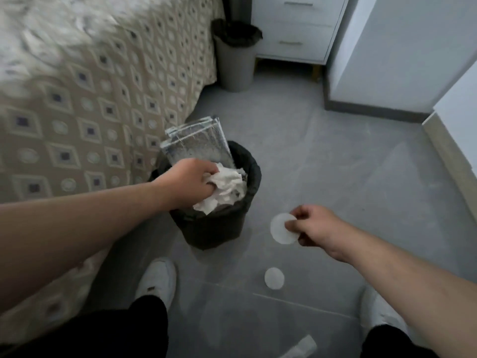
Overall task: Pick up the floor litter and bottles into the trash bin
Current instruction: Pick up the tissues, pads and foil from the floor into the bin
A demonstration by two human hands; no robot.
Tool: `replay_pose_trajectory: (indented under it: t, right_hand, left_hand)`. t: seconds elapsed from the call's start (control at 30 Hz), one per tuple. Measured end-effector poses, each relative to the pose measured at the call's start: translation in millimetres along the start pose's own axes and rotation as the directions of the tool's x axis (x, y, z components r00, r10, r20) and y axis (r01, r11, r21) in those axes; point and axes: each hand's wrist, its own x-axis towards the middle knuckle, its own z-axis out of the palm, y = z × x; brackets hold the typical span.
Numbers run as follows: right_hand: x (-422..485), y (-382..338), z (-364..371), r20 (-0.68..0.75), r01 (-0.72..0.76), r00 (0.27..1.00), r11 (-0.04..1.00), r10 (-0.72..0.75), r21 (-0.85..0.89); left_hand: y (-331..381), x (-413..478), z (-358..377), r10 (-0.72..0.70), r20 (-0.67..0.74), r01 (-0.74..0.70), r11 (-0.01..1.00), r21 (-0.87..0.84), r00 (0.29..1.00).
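A black-lined trash bin (219, 228) stands on the grey floor beside the bed. Over its mouth my left hand (191, 183) grips a wad of crumpled white paper (227, 188). A silvery foil bag (196, 146) sticks up out of the bin's far side. To the right of the bin, my right hand (313, 226) pinches a round white pad (280, 229) above the floor. A second round white pad (274, 278) lies on the floor near my feet. A clear wrapper or bottle (302, 348) shows at the bottom edge, too cut off to tell which.
The bed with a patterned cover (90, 120) fills the left side. A second grey bin with a black liner (236, 58) stands at the back by a white drawer unit (296, 29). White walls close the right side. My white shoes (157, 280) stand below the bin.
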Motion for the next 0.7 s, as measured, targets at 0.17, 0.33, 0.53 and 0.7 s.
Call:
replay_pose_trajectory:
  t: [0.17, 0.33, 0.53, 0.7]
  right_hand:
    - [31.6, -32.5, 24.9, -0.062, 0.005, 0.998, 0.989, 0.004, 0.146]
    - [66.9, -50.3, 46.7, -0.072, 0.003, 0.997, 0.996, 0.003, 0.084]
    - [109.6, -82.5, 82.1, -0.060, 0.066, 0.996, 0.996, -0.062, 0.062]
    - [133.2, -91.4, 103.7, -0.163, 0.144, 0.964, 0.928, -0.210, -0.345]
  left_hand:
    - [-72.3, 28.8, 40.1, -0.033, -0.138, 0.040, 0.998, 0.046, 0.990]
    - [-97.5, 53.9, 67.7, 0.022, 0.161, -0.046, 0.988, 0.147, 0.987]
    - [-116.9, 40.9, 66.6, 0.157, 0.023, -0.159, 0.975, 0.157, 0.987]
    - [-141.0, 11.7, 57.5, 0.123, -0.165, -0.089, 0.976, 0.201, 0.979]
